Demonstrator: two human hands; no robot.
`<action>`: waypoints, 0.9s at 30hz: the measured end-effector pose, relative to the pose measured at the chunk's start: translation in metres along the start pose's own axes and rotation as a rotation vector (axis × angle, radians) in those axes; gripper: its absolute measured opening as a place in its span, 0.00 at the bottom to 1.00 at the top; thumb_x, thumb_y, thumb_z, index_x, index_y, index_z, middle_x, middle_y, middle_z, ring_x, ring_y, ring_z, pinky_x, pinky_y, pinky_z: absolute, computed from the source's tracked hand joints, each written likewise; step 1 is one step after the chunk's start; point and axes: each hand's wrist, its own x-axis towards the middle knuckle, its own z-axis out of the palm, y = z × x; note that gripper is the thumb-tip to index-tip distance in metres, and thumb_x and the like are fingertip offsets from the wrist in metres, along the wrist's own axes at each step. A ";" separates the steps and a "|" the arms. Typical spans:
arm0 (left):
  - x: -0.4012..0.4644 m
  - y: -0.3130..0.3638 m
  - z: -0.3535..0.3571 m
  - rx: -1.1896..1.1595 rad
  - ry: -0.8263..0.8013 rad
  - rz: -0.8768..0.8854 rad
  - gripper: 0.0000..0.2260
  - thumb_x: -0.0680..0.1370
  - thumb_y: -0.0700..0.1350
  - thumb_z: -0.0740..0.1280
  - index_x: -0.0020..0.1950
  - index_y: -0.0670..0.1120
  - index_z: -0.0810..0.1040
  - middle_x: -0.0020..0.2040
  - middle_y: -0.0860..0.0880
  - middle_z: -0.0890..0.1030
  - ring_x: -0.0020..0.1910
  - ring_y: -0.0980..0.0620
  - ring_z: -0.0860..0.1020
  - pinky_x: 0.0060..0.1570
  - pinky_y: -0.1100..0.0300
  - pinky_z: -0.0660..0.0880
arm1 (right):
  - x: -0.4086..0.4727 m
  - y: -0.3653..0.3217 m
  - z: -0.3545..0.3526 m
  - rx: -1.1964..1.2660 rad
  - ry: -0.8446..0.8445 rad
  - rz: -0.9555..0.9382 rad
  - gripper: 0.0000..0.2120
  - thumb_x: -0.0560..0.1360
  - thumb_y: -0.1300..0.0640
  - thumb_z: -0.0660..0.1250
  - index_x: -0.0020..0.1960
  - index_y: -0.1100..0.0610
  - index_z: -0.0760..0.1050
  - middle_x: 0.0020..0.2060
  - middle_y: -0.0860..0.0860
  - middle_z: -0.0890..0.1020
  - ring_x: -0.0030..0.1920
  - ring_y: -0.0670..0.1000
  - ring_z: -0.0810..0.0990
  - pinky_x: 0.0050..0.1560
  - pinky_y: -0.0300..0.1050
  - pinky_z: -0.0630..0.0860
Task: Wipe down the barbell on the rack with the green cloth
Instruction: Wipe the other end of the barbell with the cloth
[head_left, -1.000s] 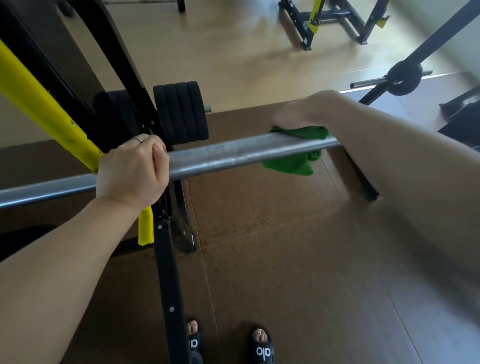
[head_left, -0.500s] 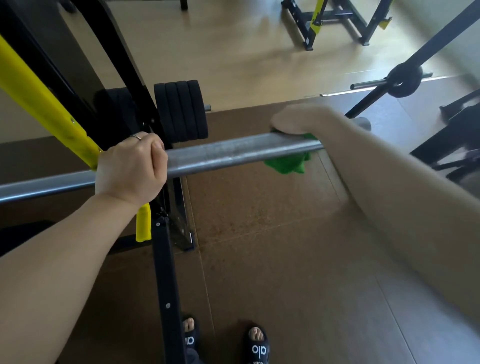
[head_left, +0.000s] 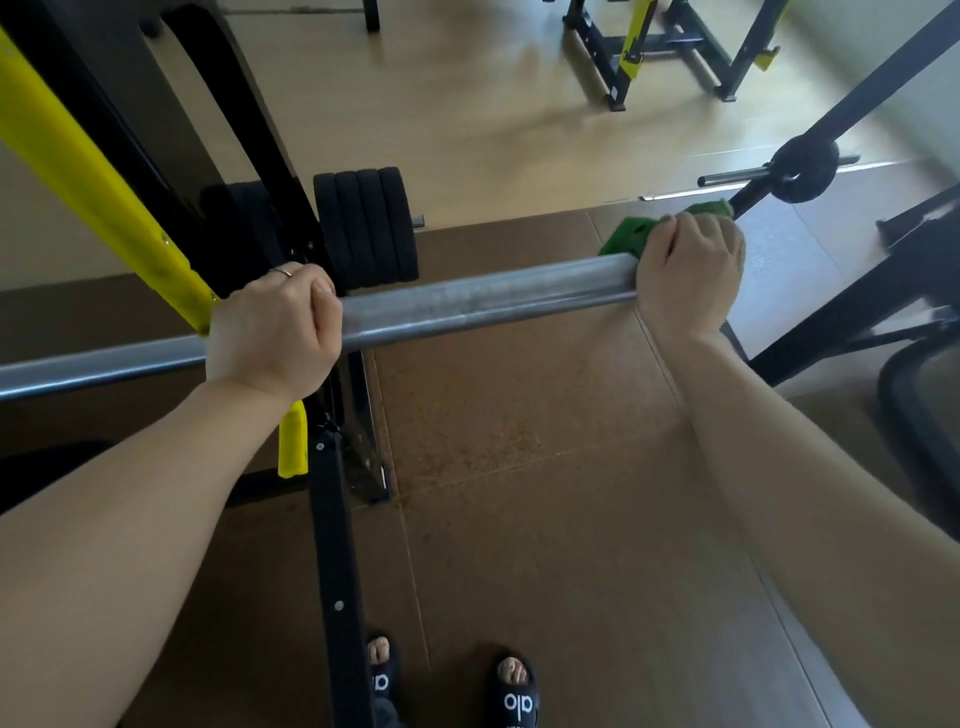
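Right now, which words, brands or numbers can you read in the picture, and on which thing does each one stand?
"alo", white letters on the strap of the right black slipper.
"al", partly cut off by the black rack post, on the left black slipper.
The barbell and the black weight plates show no readable text.

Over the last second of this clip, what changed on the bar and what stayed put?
The right hand, gripping the green cloth around the barbell, first slid a little toward the left hand, then back outward toward the bar's end. Its forearm, which had lain across the bar, now comes up from below. The cloth hung under the bar before; now it bunches above the fingers. The left hand kept its grip by the rack's yellow upright.
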 end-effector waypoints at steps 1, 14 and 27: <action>0.000 -0.001 0.000 -0.004 -0.001 0.005 0.20 0.82 0.46 0.51 0.46 0.40 0.80 0.39 0.42 0.81 0.35 0.41 0.79 0.30 0.57 0.69 | -0.006 -0.008 0.003 -0.020 0.001 0.048 0.24 0.82 0.50 0.49 0.47 0.62 0.79 0.51 0.58 0.83 0.61 0.60 0.75 0.74 0.60 0.62; 0.004 -0.003 -0.003 -0.094 -0.048 -0.072 0.16 0.86 0.47 0.50 0.53 0.43 0.75 0.43 0.45 0.79 0.41 0.43 0.78 0.34 0.55 0.67 | -0.162 -0.207 0.020 0.330 -0.070 -0.325 0.16 0.81 0.55 0.55 0.53 0.57 0.80 0.54 0.52 0.83 0.61 0.57 0.75 0.70 0.62 0.64; -0.005 0.008 -0.062 -0.770 -0.428 -0.386 0.15 0.86 0.49 0.53 0.62 0.43 0.76 0.56 0.45 0.79 0.57 0.47 0.77 0.58 0.50 0.73 | -0.201 -0.249 -0.008 0.634 -0.165 0.043 0.14 0.82 0.57 0.60 0.64 0.54 0.79 0.63 0.47 0.81 0.58 0.51 0.70 0.59 0.49 0.71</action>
